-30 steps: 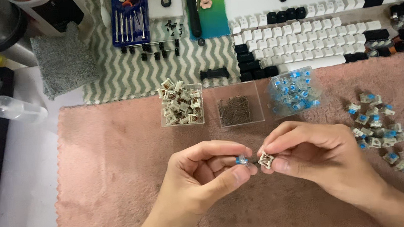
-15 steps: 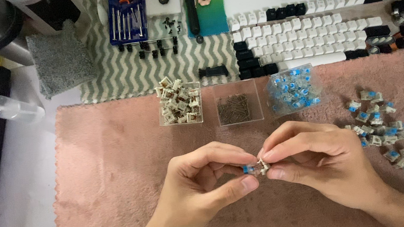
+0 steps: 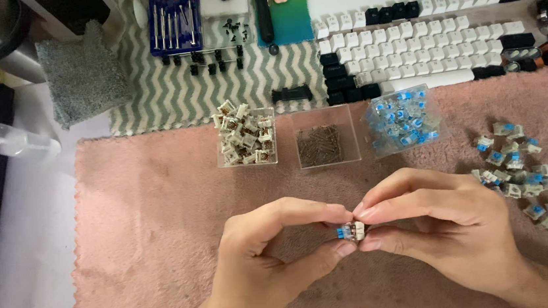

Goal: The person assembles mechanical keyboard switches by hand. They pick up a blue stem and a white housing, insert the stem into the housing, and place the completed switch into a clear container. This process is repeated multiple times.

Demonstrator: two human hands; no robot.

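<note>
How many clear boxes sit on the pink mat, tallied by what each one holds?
Clear box of brown-and-white switch parts: 1
Clear box of small dark metal springs: 1
Clear box of blue switch parts: 1
Total: 3

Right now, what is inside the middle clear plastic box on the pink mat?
The middle clear plastic box holds a loose heap of small dark metal springs. Its floor beneath the heap is covered, so nothing under it shows.
</note>
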